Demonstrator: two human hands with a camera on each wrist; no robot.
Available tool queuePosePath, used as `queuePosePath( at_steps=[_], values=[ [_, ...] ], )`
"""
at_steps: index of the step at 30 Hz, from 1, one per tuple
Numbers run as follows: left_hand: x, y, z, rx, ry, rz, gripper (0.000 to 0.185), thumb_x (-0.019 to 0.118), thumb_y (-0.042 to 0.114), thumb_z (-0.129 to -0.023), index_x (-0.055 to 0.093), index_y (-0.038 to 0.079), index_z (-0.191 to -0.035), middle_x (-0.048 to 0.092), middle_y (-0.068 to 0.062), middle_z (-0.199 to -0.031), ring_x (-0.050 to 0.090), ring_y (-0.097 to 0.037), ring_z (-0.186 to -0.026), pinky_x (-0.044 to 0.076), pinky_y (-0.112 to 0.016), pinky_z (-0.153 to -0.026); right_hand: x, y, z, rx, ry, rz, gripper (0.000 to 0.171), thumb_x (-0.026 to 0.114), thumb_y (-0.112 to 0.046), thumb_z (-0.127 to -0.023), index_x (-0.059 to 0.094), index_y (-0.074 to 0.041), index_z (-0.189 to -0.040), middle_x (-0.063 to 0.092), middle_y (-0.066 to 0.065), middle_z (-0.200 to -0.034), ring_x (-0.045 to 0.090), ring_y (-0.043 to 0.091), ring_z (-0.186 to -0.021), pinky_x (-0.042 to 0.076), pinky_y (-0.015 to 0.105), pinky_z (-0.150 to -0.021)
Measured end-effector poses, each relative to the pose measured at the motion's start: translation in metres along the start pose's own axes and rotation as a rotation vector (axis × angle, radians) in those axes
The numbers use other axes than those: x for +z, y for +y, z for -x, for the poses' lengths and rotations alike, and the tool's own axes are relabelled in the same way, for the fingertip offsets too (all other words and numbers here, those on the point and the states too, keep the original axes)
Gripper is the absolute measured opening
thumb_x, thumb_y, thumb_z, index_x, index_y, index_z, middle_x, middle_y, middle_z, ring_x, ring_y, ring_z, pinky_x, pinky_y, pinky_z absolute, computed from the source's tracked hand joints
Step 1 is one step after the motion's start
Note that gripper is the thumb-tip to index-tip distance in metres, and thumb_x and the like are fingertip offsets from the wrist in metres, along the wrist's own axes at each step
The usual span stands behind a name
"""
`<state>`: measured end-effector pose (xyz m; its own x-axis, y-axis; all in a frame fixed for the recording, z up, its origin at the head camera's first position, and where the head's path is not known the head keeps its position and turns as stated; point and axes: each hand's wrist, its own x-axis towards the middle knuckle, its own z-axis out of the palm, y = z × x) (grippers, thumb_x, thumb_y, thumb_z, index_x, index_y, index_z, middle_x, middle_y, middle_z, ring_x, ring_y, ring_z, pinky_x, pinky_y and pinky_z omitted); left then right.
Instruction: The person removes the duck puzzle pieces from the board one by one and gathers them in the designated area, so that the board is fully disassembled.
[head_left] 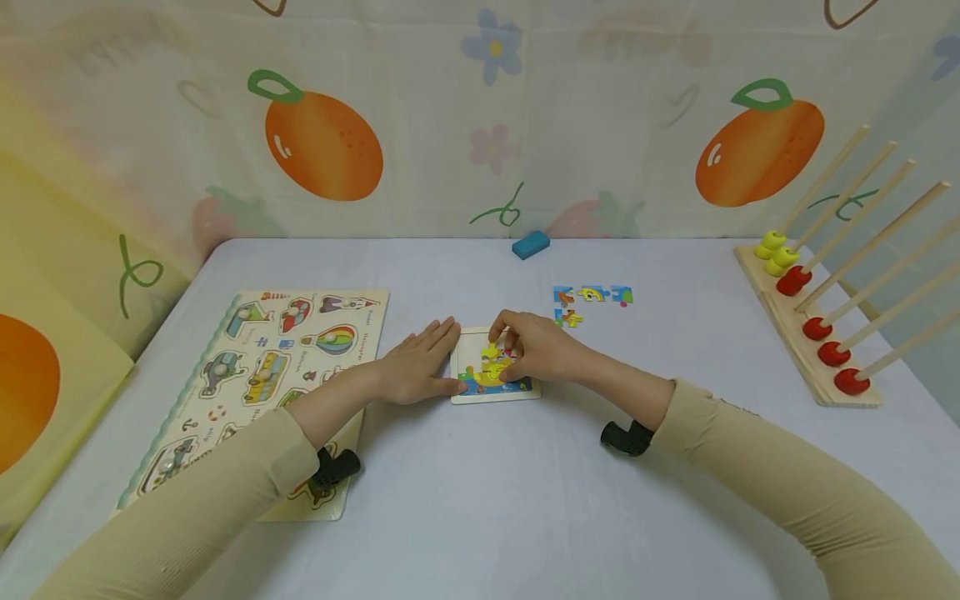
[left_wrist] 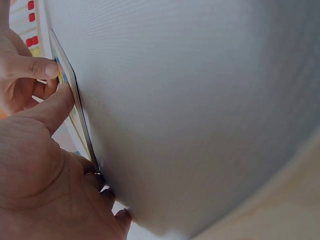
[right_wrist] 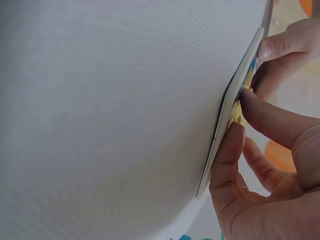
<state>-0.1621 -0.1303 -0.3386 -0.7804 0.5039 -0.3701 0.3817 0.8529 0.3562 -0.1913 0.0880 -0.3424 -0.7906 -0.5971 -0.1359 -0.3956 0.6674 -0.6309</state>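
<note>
A small square jigsaw tray point(head_left: 468, 344) with a pale wooden rim lies mid-table, partly filled with blue, green and yellow pieces. My left hand point(head_left: 420, 367) lies flat at its left side, fingers extended, with the thumb on the lower left corner. Over the tray, my right hand point(head_left: 543, 346) pinches a yellow puzzle piece point(right_wrist: 238, 119) between thumb and finger, close against the other pieces. The right hand covers the tray's right part. Several loose puzzle pieces point(head_left: 592, 294) lie face up beyond the right hand.
On the left is a large wooden picture board point(head_left: 300, 367) with knobbed vehicle shapes, partly under the left forearm. A blue block point(head_left: 531, 245) sits at the table's back edge. To the right stands a wooden peg rack point(head_left: 795, 325) with red and yellow beads.
</note>
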Motion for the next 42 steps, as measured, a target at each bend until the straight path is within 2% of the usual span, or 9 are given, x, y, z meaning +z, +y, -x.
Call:
queuePosePath(
  at_steps=[15, 32, 35, 42],
  values=[
    [-0.0006, 0.0006, 0.0015, 0.001, 0.003, 0.005, 0.085, 0.048, 0.046, -0.093, 0.001, 0.003, -0.15, -0.004, -0.013, -0.159, -0.004, -0.032, -0.147, 0.008, -0.055, -0.118, 0.0011, -0.0037, 0.0017, 0.022, 0.03, 0.03, 0.047, 0.082, -0.016, -0.07, 0.053, -0.012, -0.107, 0.061, 0.003, -0.096, 0.051, 0.014, -0.068, 0.044, 0.022, -0.066],
    [-0.0005, 0.0005, 0.001, -0.001, -0.001, 0.009, 0.085, 0.048, 0.046, -0.093, 0.001, 0.004, -0.15, -0.005, -0.012, -0.159, -0.005, -0.032, -0.147, 0.007, -0.055, -0.118, 0.0007, -0.0006, 0.0021, 0.017, 0.037, -0.029, 0.048, 0.081, -0.013, -0.07, 0.054, -0.013, -0.109, 0.059, 0.004, -0.094, 0.053, 0.014, -0.069, 0.046, 0.022, -0.066],
    [-0.0002, 0.0003, 0.0009, -0.001, -0.002, 0.01, 0.085, 0.048, 0.046, -0.093, 0.001, 0.004, -0.15, -0.005, -0.012, -0.159, -0.005, -0.032, -0.147, 0.007, -0.055, -0.118, 0.0011, 0.0001, 0.002, 0.017, 0.039, -0.04, 0.043, 0.079, -0.013, -0.073, 0.055, -0.013, -0.109, 0.06, 0.004, -0.093, 0.053, 0.014, -0.07, 0.047, 0.021, -0.066],
    [-0.0004, 0.0007, 0.0009, -0.004, -0.005, 0.007, 0.085, 0.048, 0.047, -0.093, 0.0, 0.004, -0.15, -0.005, -0.012, -0.159, -0.005, -0.032, -0.147, 0.007, -0.055, -0.118, 0.0014, 0.0019, 0.0025, 0.034, 0.05, -0.082, 0.025, 0.067, -0.017, -0.085, 0.055, -0.014, -0.106, 0.06, 0.005, -0.091, 0.055, 0.014, -0.07, 0.048, 0.02, -0.064]
  ],
)
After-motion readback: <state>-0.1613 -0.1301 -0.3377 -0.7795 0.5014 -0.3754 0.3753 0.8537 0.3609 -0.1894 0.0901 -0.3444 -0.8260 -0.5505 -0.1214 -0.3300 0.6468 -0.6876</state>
